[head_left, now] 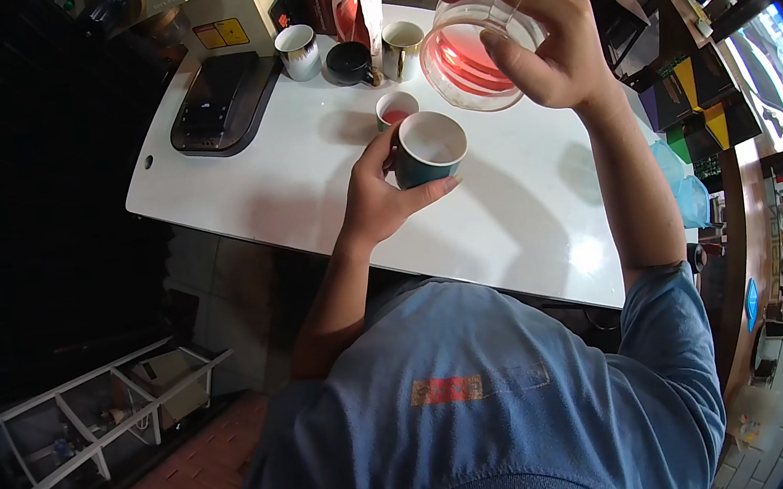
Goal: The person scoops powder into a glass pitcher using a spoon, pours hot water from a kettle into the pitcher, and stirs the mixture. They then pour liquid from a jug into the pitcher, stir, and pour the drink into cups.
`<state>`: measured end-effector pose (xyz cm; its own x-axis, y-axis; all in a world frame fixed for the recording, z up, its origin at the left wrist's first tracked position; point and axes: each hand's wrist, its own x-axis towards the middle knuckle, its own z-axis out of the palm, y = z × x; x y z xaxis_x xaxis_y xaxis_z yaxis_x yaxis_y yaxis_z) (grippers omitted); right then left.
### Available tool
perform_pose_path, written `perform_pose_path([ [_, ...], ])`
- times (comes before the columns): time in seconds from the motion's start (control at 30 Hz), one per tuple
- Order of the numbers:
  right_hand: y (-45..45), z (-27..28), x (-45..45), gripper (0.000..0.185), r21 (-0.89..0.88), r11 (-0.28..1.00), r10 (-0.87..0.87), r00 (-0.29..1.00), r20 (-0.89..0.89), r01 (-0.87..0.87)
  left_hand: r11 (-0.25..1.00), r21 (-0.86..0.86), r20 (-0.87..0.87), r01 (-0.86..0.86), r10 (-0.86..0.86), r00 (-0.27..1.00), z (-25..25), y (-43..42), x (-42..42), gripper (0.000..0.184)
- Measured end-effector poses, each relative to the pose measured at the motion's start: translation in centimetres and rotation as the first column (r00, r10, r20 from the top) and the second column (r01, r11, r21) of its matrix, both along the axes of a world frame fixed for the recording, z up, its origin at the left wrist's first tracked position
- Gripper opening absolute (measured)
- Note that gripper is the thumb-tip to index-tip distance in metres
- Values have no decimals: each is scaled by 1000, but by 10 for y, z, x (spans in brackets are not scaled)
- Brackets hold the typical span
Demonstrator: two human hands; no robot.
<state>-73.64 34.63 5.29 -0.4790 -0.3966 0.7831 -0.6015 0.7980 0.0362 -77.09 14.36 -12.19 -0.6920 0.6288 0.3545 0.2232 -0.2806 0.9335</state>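
My left hand (381, 188) is wrapped round a dark green cup (434, 152) with a white inside, held over the front part of the white table. To its upper right, my right hand (541, 33) grips a clear glass pitcher (458, 56) by its handle. Red liquid lies in the tilted pitcher. Just beyond the green cup stands a smaller cup (396, 106) with some red liquid in it. No stream of liquid shows between the pitcher and the green cup.
On the white table (281, 194) are a black scale (219, 105), a patterned white mug (298, 54), a black cup (350, 64), a white-and-gold mug (403, 50) and a red-and-white bag (357, 9). A beige machine (229, 13) stands at the back left. Light-blue containers (686, 190) are at the right.
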Motion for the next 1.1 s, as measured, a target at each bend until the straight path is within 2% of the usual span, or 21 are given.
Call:
perform_pose_path([
  [0.17,-8,5,7,51,-26,1000,-11,999,41,12,1000,0,5,-2,2,1000,-1,2,1,68],
  [0.43,3,-1,-1,53,33,999,32,999,-7,-31,1000,-2,33,8,-8,999,-2,5,3,66],
  [0.57,-2,4,5,53,51,999,-1,1000,14,0,1000,1,38,7,-7,999,-3,6,3,66],
  [0.73,3,-2,-5,53,49,995,84,996,-42,-82,1000,-11,60,8,-8,998,-4,7,4,68],
  [0.83,2,3,2,53,80,996,39,999,12,-40,1000,-4,56,-1,1,998,-8,9,4,69],
  [1.1,-2,3,5,53,70,997,25,1000,7,-26,999,-38,45,-7,9,999,-12,8,2,73],
])
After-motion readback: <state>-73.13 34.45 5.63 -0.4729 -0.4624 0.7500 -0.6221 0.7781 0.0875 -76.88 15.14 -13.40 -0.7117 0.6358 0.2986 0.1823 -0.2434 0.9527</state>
